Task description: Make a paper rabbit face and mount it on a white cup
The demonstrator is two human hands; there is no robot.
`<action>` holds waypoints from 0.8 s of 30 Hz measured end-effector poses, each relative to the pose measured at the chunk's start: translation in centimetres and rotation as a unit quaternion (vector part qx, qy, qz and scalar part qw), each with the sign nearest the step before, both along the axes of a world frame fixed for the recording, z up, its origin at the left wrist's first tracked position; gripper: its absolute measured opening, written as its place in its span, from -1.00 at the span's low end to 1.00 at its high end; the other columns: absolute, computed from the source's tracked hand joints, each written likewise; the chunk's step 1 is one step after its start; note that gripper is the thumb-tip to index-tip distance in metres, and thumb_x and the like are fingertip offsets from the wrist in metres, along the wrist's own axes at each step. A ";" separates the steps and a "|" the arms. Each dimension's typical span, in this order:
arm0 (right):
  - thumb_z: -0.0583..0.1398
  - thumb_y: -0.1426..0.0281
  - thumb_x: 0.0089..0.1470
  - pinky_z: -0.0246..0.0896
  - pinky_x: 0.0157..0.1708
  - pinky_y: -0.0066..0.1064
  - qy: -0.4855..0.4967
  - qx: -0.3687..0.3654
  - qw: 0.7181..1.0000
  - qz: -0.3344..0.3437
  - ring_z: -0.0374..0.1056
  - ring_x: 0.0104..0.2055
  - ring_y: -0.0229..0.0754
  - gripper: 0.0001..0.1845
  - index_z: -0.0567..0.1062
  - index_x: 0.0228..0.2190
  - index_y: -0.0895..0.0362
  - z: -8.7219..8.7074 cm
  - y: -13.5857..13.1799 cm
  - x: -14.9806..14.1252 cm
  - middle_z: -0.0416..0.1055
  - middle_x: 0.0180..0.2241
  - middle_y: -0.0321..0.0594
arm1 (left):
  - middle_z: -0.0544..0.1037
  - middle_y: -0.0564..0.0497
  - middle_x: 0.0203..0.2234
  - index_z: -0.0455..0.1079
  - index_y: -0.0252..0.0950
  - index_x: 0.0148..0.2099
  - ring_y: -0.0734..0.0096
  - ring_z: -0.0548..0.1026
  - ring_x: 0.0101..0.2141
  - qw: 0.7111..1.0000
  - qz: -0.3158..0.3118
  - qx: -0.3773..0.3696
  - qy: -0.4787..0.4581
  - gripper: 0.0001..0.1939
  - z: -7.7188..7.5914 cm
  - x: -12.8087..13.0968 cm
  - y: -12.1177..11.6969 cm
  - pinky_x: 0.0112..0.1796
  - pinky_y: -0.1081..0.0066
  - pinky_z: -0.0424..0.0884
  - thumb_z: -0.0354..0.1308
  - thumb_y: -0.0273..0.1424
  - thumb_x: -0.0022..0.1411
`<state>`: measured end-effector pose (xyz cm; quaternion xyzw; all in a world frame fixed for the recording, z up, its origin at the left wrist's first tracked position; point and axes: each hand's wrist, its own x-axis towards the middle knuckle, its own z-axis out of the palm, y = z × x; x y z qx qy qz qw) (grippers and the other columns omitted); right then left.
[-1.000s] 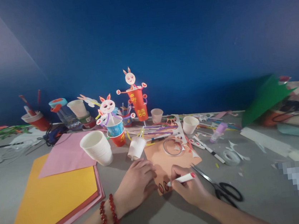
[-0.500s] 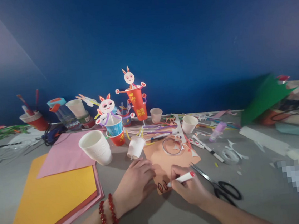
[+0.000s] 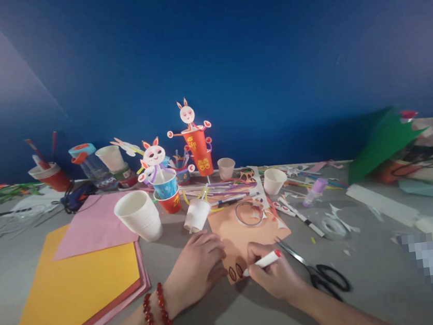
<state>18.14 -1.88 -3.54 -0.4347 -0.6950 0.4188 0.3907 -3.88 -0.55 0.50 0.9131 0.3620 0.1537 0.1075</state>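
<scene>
In the head view, my right hand (image 3: 273, 276) grips a white marker (image 3: 266, 262) with a red end, its tip just right of two dark-outlined ovals (image 3: 236, 272). These are drawn at the near corner of an orange paper sheet (image 3: 244, 240). My left hand (image 3: 197, 264), with a red bead bracelet at the wrist, rests on the sheet's left edge, fingers stretched out and holding nothing. Beyond that hand a small white cup (image 3: 197, 215) with a stick through it lies tilted. Black-handled scissors (image 3: 315, 271) lie right of my right hand.
A stack of white cups (image 3: 139, 218) and coloured paper (image 3: 92, 273) are at left. Two rabbit figures on cups, one red (image 3: 199, 156) and one blue (image 3: 165, 185), stand at the back. A tape roll (image 3: 334, 228), glue stick (image 3: 316, 192) and paper scraps lie at right.
The marker tip has shifted slightly down from the right oval, towards the paper's near edge. My left hand has stayed in place on the sheet.
</scene>
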 end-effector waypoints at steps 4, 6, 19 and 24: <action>0.07 0.48 -0.12 -0.11 -0.56 -0.48 0.014 -0.008 1.000 0.000 0.02 -0.58 -0.31 -0.83 0.18 -0.64 0.07 -0.1 0.0 0.0 0.11 -0.65 -0.45 | 0.57 -0.05 -0.12 0.44 -0.23 -0.14 0.14 0.43 0.04 1.000 0.003 0.006 0.005 -0.89 0.0 0.0 0.0 0.10 0.11 0.25 0.18 -0.34 0.30; 0.08 0.45 -0.09 -0.08 -0.57 -0.49 0.029 -0.012 0.999 -0.010 0.02 -0.59 -0.31 -0.83 0.18 -0.63 0.06 -0.1 0.1 0.0 0.10 -0.65 -0.45 | 0.57 -0.05 -0.12 0.45 -0.22 -0.14 0.15 0.44 0.03 1.000 0.006 0.010 0.006 -0.89 -0.1 0.0 0.0 0.09 0.13 0.26 0.18 -0.34 0.30; 0.08 0.49 -0.08 -0.09 -0.56 -0.48 -0.019 0.009 1.000 -0.010 0.08 -0.59 -0.30 -0.83 0.21 -0.62 0.06 -0.1 0.1 0.1 0.18 -0.65 -0.45 | 0.57 -0.03 -0.11 0.44 -0.23 -0.13 0.18 0.43 0.03 1.000 0.005 0.011 0.005 -0.88 0.1 0.1 -0.1 0.10 0.15 0.24 0.19 -0.34 0.30; 0.08 0.50 -0.08 -0.10 -0.55 -0.48 -0.024 0.020 0.999 -0.011 0.07 -0.58 -0.31 -0.83 0.21 -0.61 0.06 -0.1 0.2 0.1 0.18 -0.65 -0.46 | 0.57 -0.04 -0.10 0.45 -0.22 -0.12 0.17 0.43 0.04 1.000 0.006 0.017 0.012 -0.88 0.1 0.1 0.0 0.12 0.14 0.25 0.21 -0.36 0.28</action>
